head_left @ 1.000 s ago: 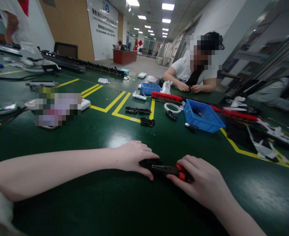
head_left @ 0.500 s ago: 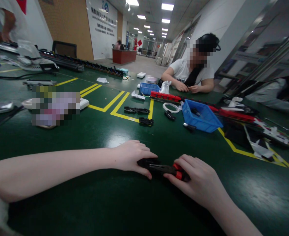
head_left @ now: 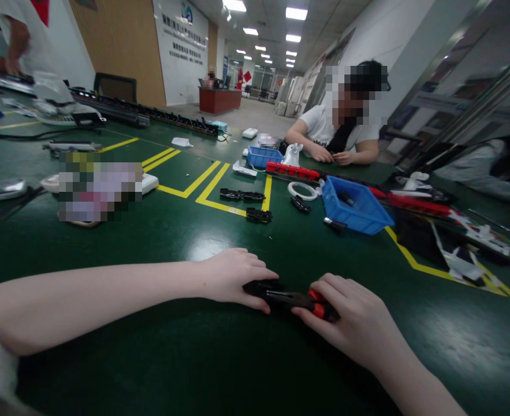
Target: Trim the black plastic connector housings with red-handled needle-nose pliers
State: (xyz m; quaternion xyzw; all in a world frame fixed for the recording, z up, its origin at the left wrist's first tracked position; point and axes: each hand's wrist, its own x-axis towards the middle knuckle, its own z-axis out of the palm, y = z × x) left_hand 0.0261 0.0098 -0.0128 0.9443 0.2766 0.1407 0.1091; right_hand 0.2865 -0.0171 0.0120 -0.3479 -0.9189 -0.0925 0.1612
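Observation:
My left hand point(head_left: 237, 280) is closed around a small black part point(head_left: 263, 286), pinched between thumb and fingers low over the green table point(head_left: 159, 352). Much of that part is hidden by the fingers and the dark surface. My right hand point(head_left: 345, 312) grips a pair of pliers point(head_left: 293, 299) by the red and black handles. The long narrow jaws point left and meet the black part beside my left thumb; whether they clamp it I cannot tell.
Beyond my hands lie black parts point(head_left: 241, 195), a blue bin point(head_left: 354, 208), a white ring-shaped coil point(head_left: 302, 190) and a long red strip point(head_left: 293, 171). A phone point(head_left: 103, 190) is at left. Across the table a co-worker point(head_left: 345, 127) handles something small. Yellow tape lines mark the tabletop.
Both hands keep the same hold on the black part and the pliers. The whole view shifts slightly left, then back right; little else differs.

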